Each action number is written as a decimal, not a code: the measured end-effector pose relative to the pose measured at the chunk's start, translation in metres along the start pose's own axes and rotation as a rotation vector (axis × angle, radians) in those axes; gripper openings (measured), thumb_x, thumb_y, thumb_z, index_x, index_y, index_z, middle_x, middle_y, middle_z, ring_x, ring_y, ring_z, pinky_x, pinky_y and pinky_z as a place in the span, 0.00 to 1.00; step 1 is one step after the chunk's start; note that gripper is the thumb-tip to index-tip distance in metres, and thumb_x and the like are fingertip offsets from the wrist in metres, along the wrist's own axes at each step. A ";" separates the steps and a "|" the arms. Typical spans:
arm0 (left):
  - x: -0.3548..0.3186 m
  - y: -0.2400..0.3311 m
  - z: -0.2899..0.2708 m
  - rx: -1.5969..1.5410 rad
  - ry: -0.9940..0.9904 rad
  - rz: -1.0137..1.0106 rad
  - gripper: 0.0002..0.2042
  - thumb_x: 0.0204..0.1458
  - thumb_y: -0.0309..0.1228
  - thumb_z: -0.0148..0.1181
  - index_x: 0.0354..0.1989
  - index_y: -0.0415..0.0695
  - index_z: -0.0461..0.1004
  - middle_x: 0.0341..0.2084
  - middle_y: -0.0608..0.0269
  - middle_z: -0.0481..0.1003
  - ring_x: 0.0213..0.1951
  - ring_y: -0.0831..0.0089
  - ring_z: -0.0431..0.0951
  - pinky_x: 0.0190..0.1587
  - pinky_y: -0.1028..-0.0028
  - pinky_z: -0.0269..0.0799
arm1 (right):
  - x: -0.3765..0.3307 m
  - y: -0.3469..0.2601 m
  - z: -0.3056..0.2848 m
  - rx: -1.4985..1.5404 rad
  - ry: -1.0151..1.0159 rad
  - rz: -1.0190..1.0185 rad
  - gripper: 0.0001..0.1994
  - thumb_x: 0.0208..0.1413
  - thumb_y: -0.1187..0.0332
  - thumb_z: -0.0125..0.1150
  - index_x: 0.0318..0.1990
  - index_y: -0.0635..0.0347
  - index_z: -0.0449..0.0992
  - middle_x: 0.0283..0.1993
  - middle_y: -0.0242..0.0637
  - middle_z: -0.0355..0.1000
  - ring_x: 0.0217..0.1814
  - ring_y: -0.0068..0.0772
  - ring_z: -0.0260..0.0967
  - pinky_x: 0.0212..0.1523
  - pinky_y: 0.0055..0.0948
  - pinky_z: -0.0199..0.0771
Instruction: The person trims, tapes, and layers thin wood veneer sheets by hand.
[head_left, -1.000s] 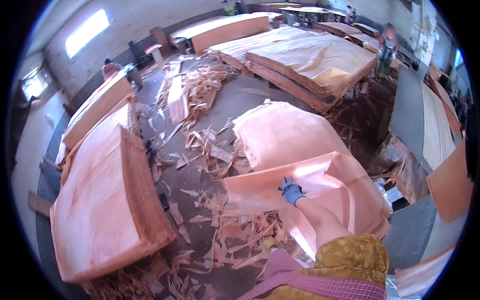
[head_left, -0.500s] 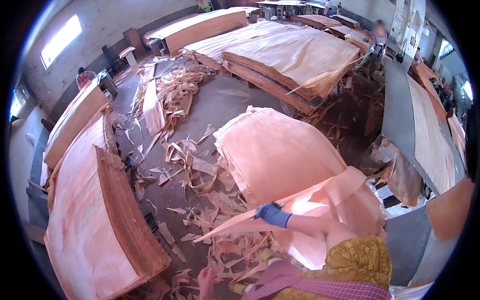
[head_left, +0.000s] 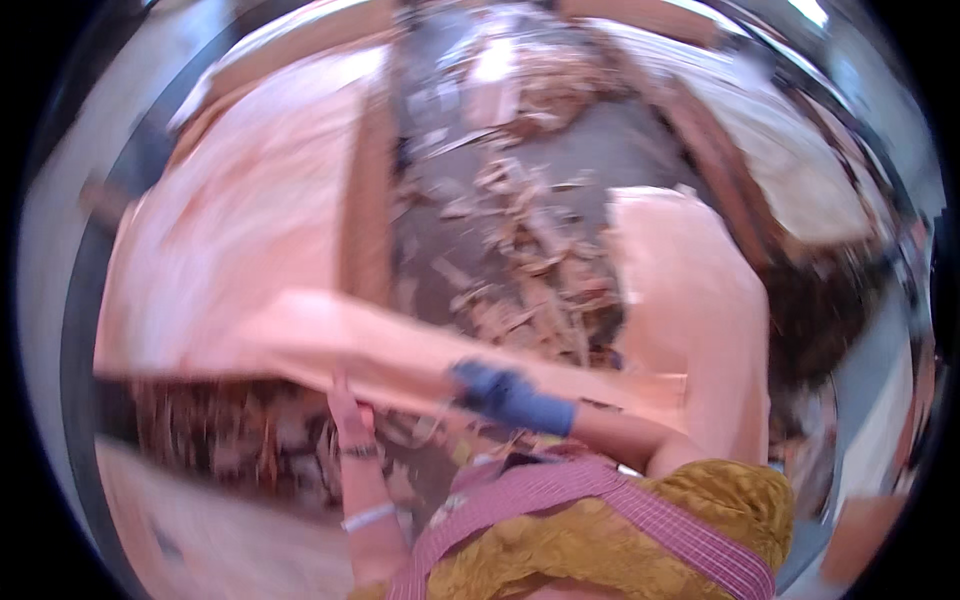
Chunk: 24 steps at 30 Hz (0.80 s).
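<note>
A long, pale pink-orange wood veneer sheet (head_left: pixel 400 345) stretches from the stack on the right over to the stack on the left. My right hand (head_left: pixel 500 393), in a blue glove, is closed on its near edge around the middle. Farther left, my bare left hand (head_left: pixel 350 412) grips the same edge, its fingers blurred by motion. The sheet's left end lies over the near part of the left veneer stack (head_left: pixel 240 220). On the right stands another veneer stack (head_left: pixel 690 260), with the sheet's right end close to it.
Torn veneer strips (head_left: pixel 540 270) litter the grey floor (head_left: pixel 440 230) between the stacks. A larger scrap heap (head_left: pixel 560 85) lies farther back. Another veneer stack (head_left: pixel 800 170) stands at the far right. Nearer left is a pale stack (head_left: pixel 220 520), with scraps (head_left: pixel 240 440) in the gap behind it.
My view has swung left. My right hand has carried the veneer sheet leftward off the right stack. My left hand has come up from the lower edge to the sheet.
</note>
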<state>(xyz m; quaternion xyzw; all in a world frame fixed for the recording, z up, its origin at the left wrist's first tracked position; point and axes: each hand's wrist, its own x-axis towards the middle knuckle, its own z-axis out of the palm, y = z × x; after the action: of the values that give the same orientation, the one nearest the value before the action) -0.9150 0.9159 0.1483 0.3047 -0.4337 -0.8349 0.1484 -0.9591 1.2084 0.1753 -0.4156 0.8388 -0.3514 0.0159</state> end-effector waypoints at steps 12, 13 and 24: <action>-0.087 0.332 -0.285 -0.181 0.412 0.696 0.22 0.61 0.34 0.56 0.62 0.40 0.62 0.56 0.61 0.69 0.58 0.65 0.69 0.61 0.61 0.67 | 0.335 -0.102 0.143 0.030 -0.031 -0.213 0.45 0.43 0.48 0.75 0.64 0.66 0.61 0.65 0.49 0.63 0.64 0.48 0.66 0.60 0.39 0.68; -0.098 0.352 -0.305 -0.166 0.436 0.743 0.23 0.61 0.33 0.56 0.62 0.39 0.62 0.56 0.60 0.69 0.59 0.65 0.68 0.61 0.61 0.67 | 0.362 -0.117 0.174 0.201 -0.143 -0.216 0.44 0.44 0.49 0.75 0.64 0.65 0.62 0.63 0.49 0.65 0.63 0.46 0.67 0.60 0.38 0.68; -0.277 0.441 -0.437 -0.065 1.190 0.914 0.21 0.63 0.32 0.53 0.61 0.34 0.63 0.57 0.51 0.70 0.56 0.60 0.73 0.58 0.64 0.73 | 0.432 -0.315 0.438 0.713 -1.234 -0.220 0.19 0.47 0.57 0.76 0.28 0.54 0.68 0.23 0.19 0.59 0.22 0.15 0.55 0.23 0.21 0.58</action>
<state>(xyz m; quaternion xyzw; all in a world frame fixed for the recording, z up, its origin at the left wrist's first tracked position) -0.4301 0.5254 0.4217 0.4896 -0.3385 -0.3967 0.6987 -0.8863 0.5214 0.1500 -0.5900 0.4646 -0.3044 0.5860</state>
